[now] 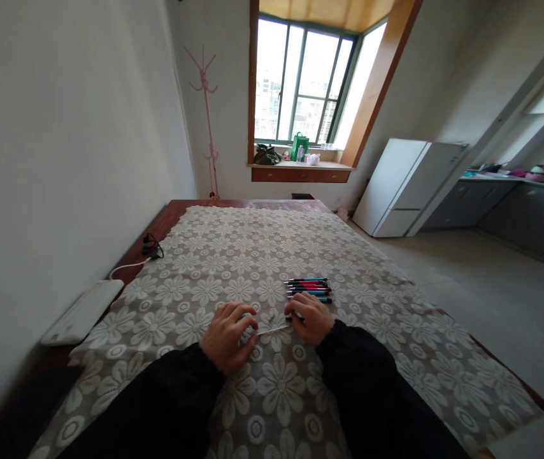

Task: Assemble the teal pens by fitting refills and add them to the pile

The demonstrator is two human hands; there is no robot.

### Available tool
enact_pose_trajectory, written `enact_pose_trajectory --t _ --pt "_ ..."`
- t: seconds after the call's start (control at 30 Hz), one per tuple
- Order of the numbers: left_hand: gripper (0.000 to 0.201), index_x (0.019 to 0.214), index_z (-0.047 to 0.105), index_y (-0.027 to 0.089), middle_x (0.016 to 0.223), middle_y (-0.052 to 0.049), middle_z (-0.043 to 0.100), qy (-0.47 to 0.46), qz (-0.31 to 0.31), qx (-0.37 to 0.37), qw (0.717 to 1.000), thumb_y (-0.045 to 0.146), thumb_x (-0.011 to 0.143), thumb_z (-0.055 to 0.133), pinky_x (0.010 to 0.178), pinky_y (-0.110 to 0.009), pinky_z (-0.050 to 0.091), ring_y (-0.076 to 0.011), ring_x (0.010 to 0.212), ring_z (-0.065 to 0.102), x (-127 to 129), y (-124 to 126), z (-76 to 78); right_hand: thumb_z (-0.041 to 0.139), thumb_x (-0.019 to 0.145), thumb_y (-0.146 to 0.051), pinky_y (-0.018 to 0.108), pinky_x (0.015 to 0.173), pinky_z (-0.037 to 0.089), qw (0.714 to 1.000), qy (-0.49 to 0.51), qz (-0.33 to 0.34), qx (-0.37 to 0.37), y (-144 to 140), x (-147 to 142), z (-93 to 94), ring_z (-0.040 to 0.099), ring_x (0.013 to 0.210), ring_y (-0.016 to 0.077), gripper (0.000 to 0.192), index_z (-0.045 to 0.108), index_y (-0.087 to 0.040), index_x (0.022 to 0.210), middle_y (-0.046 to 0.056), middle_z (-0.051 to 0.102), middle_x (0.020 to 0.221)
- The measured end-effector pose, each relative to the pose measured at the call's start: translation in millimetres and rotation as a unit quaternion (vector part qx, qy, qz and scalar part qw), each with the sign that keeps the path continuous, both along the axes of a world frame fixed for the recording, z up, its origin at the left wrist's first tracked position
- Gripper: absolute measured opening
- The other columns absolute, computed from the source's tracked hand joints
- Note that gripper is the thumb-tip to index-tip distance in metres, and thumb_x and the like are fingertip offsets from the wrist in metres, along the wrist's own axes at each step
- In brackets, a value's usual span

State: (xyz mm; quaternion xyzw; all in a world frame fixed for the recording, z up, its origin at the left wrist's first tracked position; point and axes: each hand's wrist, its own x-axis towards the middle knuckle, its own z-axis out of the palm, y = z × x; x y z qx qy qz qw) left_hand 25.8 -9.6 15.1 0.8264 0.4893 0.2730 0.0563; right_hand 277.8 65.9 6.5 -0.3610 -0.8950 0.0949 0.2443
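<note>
My left hand (228, 335) and my right hand (309, 319) rest close together on a table covered by a white flower-patterned lace cloth (272, 255). Between them runs a thin pen refill (272, 329), its ends at the fingertips of both hands. My left hand's fingers curl over a teal pen part (243, 315). My right hand's fingers pinch a dark piece at the refill's right end. Just beyond my right hand lies a row of several pens (309, 289) with black, red and teal barrels, side by side. Both forearms are in black sleeves.
A white flat device (83, 311) with a white cable and black plug (151, 247) lies at the table's left edge by the wall. A window ledge with bags, a pink coat stand (205, 115), a white fridge (403, 185) and a kitchen counter stand beyond.
</note>
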Motion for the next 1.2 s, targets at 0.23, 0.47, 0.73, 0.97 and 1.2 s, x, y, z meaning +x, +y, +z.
enact_pose_trajectory --t 0.23,0.47,0.73,0.97,1.2 --pt "0.01 0.084 0.068 0.025 0.115 -0.004 0.069 0.008 0.03 -0.012 0.999 0.018 0.08 0.063 0.103 -0.049 0.041 -0.0281 0.118 0.055 0.0 2.1 -2.0 0.058 0.074 -0.003 0.037 0.082 0.043 1.0 -0.029 0.0 -0.01 -0.2 0.7 -1.4 0.056 0.092 0.0239 0.027 0.068 -0.023 0.09 0.004 0.066 0.094" --pt "0.009 0.085 0.067 0.023 0.11 -0.004 0.071 0.015 0.048 -0.002 0.999 0.018 0.083 0.06 0.102 -0.048 0.042 -0.0282 0.115 0.057 -1.4 2.5 -3.8 0.059 0.075 -0.005 0.037 0.082 0.042 0.998 -0.047 -0.003 -0.029 1.1 1.9 -1.5 0.057 0.093 0.0238 0.025 0.068 -0.022 0.09 0.004 0.067 0.094" --pt "0.009 0.084 0.067 0.023 0.109 -0.005 0.071 0.011 0.068 0.009 0.998 0.018 0.085 0.059 0.101 -0.047 0.043 -0.028 0.116 0.056 -3.2 2.8 -6.1 0.057 0.07 -0.003 0.035 0.079 0.041 0.998 -0.051 -0.001 -0.031 1.5 3.2 0.6 0.057 0.089 0.0232 0.024 0.064 -0.021 0.083 0.003 0.065 0.088" --pt "0.009 0.084 0.067 0.024 0.109 -0.004 0.071 0.015 0.071 0.008 0.997 0.02 0.086 0.06 0.101 -0.047 0.043 -0.0282 0.117 0.055 -2.6 2.6 -5.1 0.055 0.069 -0.001 0.034 0.079 0.042 0.998 -0.043 0.022 -0.031 0.5 2.0 -0.4 0.056 0.089 0.023 0.026 0.062 -0.021 0.084 0.003 0.064 0.087" --pt "0.008 0.085 0.069 0.024 0.11 -0.003 0.071 0.011 0.064 0.008 0.998 0.021 0.086 0.061 0.102 -0.047 0.043 -0.028 0.118 0.056 -2.7 4.4 -5.9 0.056 0.071 -0.002 0.034 0.08 0.043 0.998 -0.041 0.032 -0.039 -0.4 -0.3 -2.4 0.056 0.089 0.0227 0.026 0.064 -0.021 0.087 0.003 0.065 0.091"
